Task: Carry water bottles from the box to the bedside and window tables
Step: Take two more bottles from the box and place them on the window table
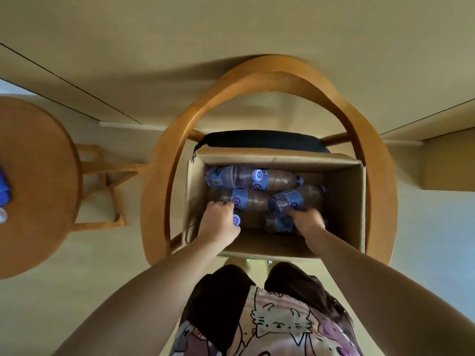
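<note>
An open cardboard box (344, 196) sits on a wooden chair and holds several clear water bottles with blue labels lying on their sides. Both my hands are down inside it. My left hand (219, 222) is closed around a bottle (240, 199) near the box's left side, and a blue cap (236, 220) shows beside the fingers. On the right, my right hand (307, 222) grips another bottle (288, 201) whose base points toward me. More bottles (257, 177) lie along the far wall of the box.
The chair's curved wooden back and arms (282, 73) ring the box closely. A round wooden table (38, 176) stands to the left, with something blue at its left edge (3, 186). Pale floor lies around the chair. A beige wall unit (449, 165) is at the right.
</note>
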`<state>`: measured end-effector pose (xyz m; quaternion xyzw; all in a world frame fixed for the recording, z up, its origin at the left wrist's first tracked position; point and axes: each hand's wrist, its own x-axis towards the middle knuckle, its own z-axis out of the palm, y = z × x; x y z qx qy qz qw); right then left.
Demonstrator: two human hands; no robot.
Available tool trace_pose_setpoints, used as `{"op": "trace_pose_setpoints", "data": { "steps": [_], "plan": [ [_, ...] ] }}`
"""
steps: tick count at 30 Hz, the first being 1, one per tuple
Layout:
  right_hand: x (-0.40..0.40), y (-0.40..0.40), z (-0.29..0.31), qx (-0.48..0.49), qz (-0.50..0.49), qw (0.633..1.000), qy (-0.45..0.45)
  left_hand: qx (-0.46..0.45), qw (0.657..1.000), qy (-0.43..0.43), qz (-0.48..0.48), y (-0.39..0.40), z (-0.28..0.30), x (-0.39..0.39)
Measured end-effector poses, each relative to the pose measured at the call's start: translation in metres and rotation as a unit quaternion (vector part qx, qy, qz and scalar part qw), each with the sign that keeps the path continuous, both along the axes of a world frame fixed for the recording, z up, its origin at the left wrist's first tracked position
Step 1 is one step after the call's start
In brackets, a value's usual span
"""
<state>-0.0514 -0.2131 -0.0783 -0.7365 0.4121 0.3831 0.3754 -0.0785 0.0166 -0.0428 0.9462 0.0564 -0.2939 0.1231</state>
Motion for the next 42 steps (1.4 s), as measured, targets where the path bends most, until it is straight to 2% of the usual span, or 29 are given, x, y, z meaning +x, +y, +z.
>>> {"op": "trace_pose_setpoints", "data": {
  "steps": [5, 11, 15, 20, 24, 26, 28, 31, 36, 39, 42],
  "plan": [
    [0.010, 0.001, -0.023, 0.013, -0.101, 0.995, 0.017, -0.028, 1.000, -0.005, -0.003, -0.014, -0.023, -0.010],
    [0.025, 0.010, -0.046, 0.043, -0.231, 0.971, 0.044, -0.076, 0.992, 0.091, -0.050, -0.012, -0.043, -0.003],
    [0.036, 0.015, -0.057, 0.048, -0.246, 0.967, 0.048, -0.138, 0.983, 0.110, -0.051, -0.006, -0.053, 0.000],
    [0.042, 0.015, -0.064, 0.074, -0.302, 0.948, 0.066, -0.123, 0.982, 0.112, -0.092, -0.002, -0.060, 0.002],
    [0.040, 0.003, -0.048, 0.101, -0.272, 0.954, 0.083, -0.130, 0.978, 0.117, -0.110, -0.001, -0.056, 0.014],
    [0.033, -0.004, -0.037, 0.133, -0.248, 0.956, 0.081, -0.137, 0.979, 0.125, -0.078, -0.001, -0.049, 0.024],
    [0.022, -0.010, -0.025, 0.169, -0.247, 0.951, 0.077, -0.167, 0.977, 0.136, -0.004, -0.003, -0.037, 0.034],
    [0.011, -0.015, -0.004, 0.237, -0.259, 0.934, 0.074, -0.226, 0.955, 0.169, 0.095, -0.007, -0.013, 0.053],
    [0.015, -0.018, 0.042, 0.345, -0.223, 0.911, 0.036, -0.321, 0.884, 0.249, 0.232, -0.012, 0.044, 0.095],
    [0.014, -0.016, 0.070, 0.444, -0.195, 0.874, -0.006, -0.356, 0.846, 0.273, 0.287, -0.009, 0.072, 0.109],
    [0.011, -0.017, 0.096, 0.543, -0.197, 0.814, -0.065, -0.397, 0.805, 0.288, 0.333, -0.009, 0.099, 0.121]
  ]
}}
